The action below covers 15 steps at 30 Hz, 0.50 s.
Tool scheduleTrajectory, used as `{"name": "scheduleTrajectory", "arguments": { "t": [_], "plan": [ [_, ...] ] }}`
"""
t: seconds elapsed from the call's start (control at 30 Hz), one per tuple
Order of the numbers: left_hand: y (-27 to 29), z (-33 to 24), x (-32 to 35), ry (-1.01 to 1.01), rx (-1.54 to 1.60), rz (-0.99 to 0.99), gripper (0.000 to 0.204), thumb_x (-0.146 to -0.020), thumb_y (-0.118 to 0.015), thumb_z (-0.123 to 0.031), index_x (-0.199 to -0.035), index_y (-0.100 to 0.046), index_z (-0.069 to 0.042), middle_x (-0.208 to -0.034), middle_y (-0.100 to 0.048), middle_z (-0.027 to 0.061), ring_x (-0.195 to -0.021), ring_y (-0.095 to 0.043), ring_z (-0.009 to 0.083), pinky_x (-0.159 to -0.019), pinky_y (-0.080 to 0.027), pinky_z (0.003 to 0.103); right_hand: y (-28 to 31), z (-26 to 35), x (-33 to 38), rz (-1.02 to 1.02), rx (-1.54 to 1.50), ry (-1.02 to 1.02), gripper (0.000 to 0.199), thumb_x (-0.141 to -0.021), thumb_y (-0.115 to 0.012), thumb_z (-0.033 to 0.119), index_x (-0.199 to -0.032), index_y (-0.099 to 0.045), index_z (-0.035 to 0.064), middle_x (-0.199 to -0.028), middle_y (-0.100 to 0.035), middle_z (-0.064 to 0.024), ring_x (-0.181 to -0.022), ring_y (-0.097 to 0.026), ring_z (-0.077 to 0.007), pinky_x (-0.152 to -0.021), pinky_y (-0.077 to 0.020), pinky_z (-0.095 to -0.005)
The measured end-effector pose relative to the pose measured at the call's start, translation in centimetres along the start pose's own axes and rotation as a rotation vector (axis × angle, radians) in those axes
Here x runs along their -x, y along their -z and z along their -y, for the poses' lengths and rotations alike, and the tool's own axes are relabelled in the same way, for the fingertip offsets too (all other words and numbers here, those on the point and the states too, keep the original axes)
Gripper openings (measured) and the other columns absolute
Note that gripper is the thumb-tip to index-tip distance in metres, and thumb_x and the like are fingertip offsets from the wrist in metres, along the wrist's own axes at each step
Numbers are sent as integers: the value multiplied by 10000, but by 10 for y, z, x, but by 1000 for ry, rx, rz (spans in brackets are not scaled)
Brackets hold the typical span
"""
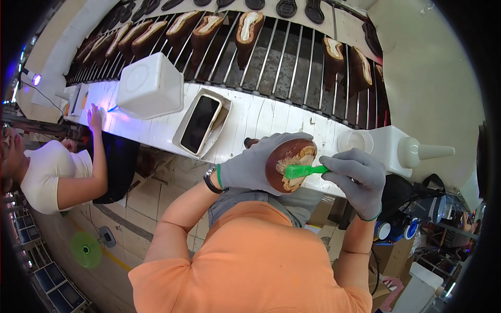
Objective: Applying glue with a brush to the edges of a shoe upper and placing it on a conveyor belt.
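Observation:
In front of my body, my left hand (249, 163), in a grey glove, is wrapped round a brown shoe upper (276, 164). Its underside faces up and toward the right, with a tan, uneven, wet-looking surface. My right hand (357, 175), gloved too, pinches the handle of a small green brush (298, 171). The brush head rests against that tan underside. Part of the shoe is hidden behind my left hand and fingers.
A white bench (250, 122) runs across, bearing a phone (200, 122) in a tray, a white container (148, 86), a round cup (357, 142) and a nozzle bottle (409, 153). Behind lies a roller rack (284, 62) with several brown shoes. A co-worker (62, 175) sits at left.

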<state>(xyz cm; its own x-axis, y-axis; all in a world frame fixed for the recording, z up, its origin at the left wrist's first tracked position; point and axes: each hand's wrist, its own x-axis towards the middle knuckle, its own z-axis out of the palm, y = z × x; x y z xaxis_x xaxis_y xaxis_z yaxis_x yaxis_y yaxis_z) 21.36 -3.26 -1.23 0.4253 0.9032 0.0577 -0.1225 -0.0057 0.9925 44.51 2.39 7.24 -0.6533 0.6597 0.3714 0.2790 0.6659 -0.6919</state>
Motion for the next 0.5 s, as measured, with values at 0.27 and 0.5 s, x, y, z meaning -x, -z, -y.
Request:
{"name": "scheduleTrajectory", "arguments": {
  "t": [0.27, 0.5],
  "plan": [
    [49, 11, -49, -14, -157, 382, 728, -648, -917, -212, -1256, -566, -20, -1162, -664, 87, -1064, -608, 158, -949, -502, 318, 22, -11, -34, -31, 240, 81, 233, -718, -789, 94, -945, -735, 81, -787, -669, -60, -701, -638, -217, -606, -493, -318],
    [73, 41, -87, 56, -123, 571, 706, -634, -900, -110, -1255, -580, -15, -1091, -694, 99, -908, -650, 125, -700, -583, 276, 39, -11, -45, 50, 460, 108, 171, -748, -771, 139, -913, -730, 117, -774, -660, -28, -693, -630, -215, -605, -493, -326]
  ]
}}
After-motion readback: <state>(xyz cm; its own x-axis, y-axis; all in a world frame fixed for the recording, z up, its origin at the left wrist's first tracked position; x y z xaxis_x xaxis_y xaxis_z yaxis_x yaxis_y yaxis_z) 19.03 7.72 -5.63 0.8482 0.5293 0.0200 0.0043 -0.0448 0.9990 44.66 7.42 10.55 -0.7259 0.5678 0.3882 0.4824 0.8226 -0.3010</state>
